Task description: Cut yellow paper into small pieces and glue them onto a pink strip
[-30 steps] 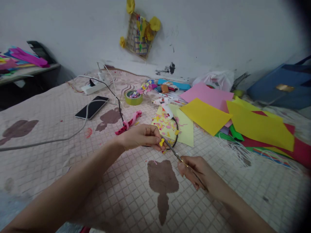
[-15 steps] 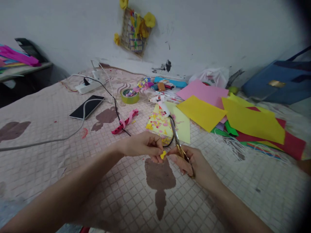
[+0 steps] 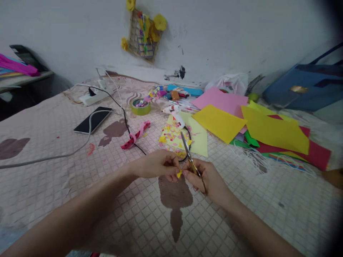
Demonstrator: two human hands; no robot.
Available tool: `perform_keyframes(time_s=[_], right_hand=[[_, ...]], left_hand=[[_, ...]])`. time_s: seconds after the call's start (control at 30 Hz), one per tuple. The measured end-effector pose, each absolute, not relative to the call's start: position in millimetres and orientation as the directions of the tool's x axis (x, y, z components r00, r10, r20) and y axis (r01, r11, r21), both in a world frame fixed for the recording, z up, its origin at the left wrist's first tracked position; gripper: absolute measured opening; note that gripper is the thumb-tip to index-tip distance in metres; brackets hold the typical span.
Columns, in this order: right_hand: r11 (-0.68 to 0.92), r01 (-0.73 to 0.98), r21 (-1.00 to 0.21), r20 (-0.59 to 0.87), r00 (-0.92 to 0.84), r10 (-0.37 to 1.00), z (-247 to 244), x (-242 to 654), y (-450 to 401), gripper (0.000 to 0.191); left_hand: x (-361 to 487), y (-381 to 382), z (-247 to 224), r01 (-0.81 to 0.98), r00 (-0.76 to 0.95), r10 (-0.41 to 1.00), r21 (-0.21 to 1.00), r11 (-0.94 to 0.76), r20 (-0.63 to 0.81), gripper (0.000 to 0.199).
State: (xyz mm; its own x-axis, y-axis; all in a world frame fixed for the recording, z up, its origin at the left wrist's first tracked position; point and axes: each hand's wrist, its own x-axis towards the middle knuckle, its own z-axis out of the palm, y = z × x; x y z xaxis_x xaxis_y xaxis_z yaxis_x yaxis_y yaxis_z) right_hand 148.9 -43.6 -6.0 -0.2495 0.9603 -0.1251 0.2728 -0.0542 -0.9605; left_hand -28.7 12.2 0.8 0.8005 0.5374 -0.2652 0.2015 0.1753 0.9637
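Between the fingertips of my left hand (image 3: 160,165) is a small yellow paper piece (image 3: 179,174), pinched at its edge. My right hand (image 3: 206,177) is closed around gold-handled scissors (image 3: 192,164), whose silver blades point up and away from me. The right fingertips come up against the yellow piece from the other side. Just beyond my hands lies a pale yellow sheet (image 3: 199,142) strewn with yellow and pink scraps (image 3: 171,134). A white glue gun (image 3: 178,119) rests on that sheet, its black cord curling behind the scissors.
To the left are a phone (image 3: 93,120), a power strip (image 3: 95,96), trailing cables and a pink spotted strip (image 3: 136,135). A tape roll (image 3: 140,107) stands farther back. Coloured sheets (image 3: 274,128) and white string (image 3: 250,157) spread across the right, before a blue bag (image 3: 302,87).
My right hand has shifted slightly left, its fingertips now meeting the yellow piece. The scissors have swung left with it. The whole view has also drifted a little.
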Motion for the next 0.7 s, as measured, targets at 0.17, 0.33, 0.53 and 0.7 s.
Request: perform_keyframes(time_s=[0.17,0.33,0.53,0.7], right_hand=[[-0.084,0.270,-0.959,-0.111,-0.085,0.990,-2.2,148.5,-42.6,0.020],[-0.047,0.282,-0.958,-0.069,-0.068,0.995,0.7,147.6,-42.5,0.021],[-0.107,0.173,-0.979,-0.133,-0.149,0.980,-3.2,152.8,-46.6,0.037],[-0.187,0.200,-0.962,-0.236,-0.263,0.935,-10.4,162.5,-50.7,0.042]], left_hand=[[-19.1,9.2,-1.4,0.127,0.702,0.679,0.976,0.177,-0.215,0.019],[-12.9,5.4,-3.7,0.094,0.645,0.710,0.951,0.293,-0.283,0.020],[-19.9,11.8,0.1,0.024,0.611,0.759,0.963,0.268,-0.226,0.023],[-25.1,18.9,3.2,-0.080,0.589,0.787,0.956,0.283,-0.183,0.021]])
